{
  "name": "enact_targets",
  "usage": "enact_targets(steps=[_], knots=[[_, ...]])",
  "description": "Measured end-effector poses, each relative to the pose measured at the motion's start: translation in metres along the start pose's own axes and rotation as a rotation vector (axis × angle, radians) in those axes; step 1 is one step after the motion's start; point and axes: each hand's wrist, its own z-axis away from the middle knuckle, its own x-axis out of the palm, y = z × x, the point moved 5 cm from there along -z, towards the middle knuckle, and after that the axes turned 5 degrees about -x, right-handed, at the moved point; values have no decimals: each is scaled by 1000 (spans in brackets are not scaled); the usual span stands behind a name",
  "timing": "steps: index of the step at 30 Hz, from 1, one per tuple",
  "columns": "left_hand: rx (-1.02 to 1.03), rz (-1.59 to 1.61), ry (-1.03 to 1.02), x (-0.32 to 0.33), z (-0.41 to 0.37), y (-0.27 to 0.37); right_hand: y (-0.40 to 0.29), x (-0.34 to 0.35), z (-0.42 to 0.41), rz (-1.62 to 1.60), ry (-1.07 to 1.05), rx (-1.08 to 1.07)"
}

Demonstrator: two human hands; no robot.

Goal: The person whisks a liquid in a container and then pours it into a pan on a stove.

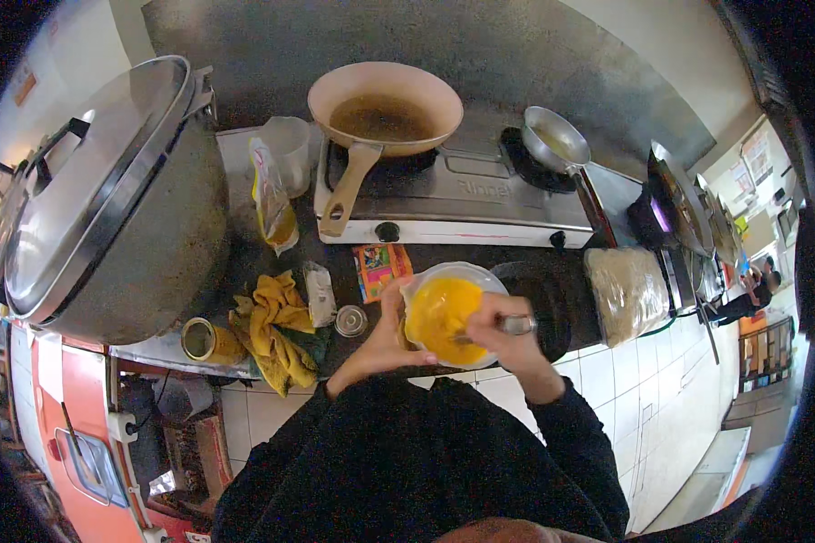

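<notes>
My left hand grips the left rim of a white bowl holding bright yellow beaten egg. My right hand is over the bowl's right side, closed around a metal utensil handle; its lower end is hidden in the egg. Behind the bowl lies an orange printed packet. A small round metal lid sits left of my left hand, beside a white wrapped packet and a crumpled yellow cloth.
A two-burner gas stove carries a large frying pan and a small pan. A huge lidded pot stands left, near an open tin can. A plastic-wrapped block is right. A person is far off.
</notes>
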Motion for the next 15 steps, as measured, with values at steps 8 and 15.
enact_targets(steps=[8,15], knots=[[46,-177,5,-3,-1,3,-79,-52,-19,-440,245,-100],[66,-88,-17,-3,-3,-5,-145,-94,-27,-569,380,-291]])
